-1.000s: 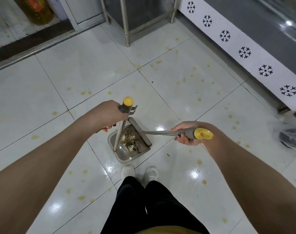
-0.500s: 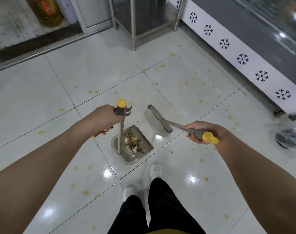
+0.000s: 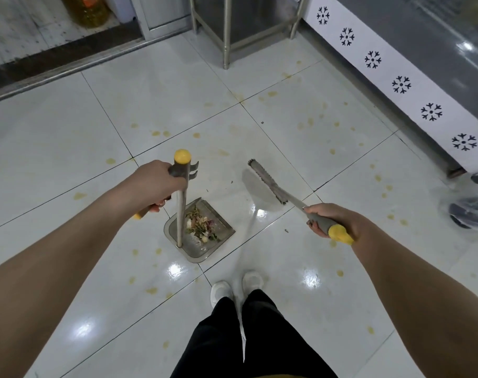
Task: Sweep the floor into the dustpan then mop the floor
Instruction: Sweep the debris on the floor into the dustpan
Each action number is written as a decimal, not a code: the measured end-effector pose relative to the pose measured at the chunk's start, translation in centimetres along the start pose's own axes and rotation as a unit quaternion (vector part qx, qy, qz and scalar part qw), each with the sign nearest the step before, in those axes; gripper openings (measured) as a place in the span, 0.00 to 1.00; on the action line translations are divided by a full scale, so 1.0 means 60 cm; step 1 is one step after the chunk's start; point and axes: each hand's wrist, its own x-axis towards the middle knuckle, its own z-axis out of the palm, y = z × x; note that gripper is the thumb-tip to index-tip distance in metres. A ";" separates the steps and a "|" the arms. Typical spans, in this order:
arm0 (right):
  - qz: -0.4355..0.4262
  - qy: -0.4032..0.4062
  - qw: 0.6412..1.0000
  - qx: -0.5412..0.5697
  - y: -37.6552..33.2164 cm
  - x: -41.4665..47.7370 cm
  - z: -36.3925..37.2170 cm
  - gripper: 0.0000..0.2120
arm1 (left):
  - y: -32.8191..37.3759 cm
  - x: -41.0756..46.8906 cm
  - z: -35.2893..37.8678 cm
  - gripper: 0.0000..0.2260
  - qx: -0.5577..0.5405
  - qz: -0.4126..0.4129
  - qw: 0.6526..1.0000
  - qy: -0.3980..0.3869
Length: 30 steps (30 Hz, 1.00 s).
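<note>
Far left beyond the dustpan (image 3: 198, 256), a yellowish bottle (image 3: 89, 9) is cut by the top edge. Right of the dustpan, a dark thing (image 3: 469, 211) in plastic runs off-frame, unidentifiable. The dustpan's scraps (image 3: 201, 225) are too small to name.

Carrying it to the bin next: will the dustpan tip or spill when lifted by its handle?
Probably light: the dustpan is a shallow tray. Gripped by the left hand atop its upright handle, it may swing. Loose scraps lie mid-pan; tilting toward the open edge would likely spill them.

Grey dustpan (image 3: 198, 252), debris (image 3: 201, 226) inside, handle upright; broom (image 3: 267, 184) angled, head nr pan's right.
</note>
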 end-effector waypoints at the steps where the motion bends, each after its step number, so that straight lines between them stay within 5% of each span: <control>1: -0.006 0.000 1.000 -0.010 0.001 0.003 0.005 0.10 | -0.006 0.000 -0.002 0.06 -0.006 -0.007 1.000 0.003; 14: -0.073 -0.013 0.989 -0.126 -0.110 0.034 0.142 0.07 | -0.022 0.029 -0.025 0.07 -0.079 -0.078 0.993 0.035; 25: -0.049 -0.012 0.894 -0.445 -0.093 0.081 0.235 0.13 | -0.001 0.064 -0.028 0.07 -0.102 -0.113 0.987 0.042; 30: 0.013 -0.063 0.893 -0.445 -0.044 0.059 0.228 0.12 | 0.010 0.062 -0.022 0.07 -0.100 -0.103 0.989 0.036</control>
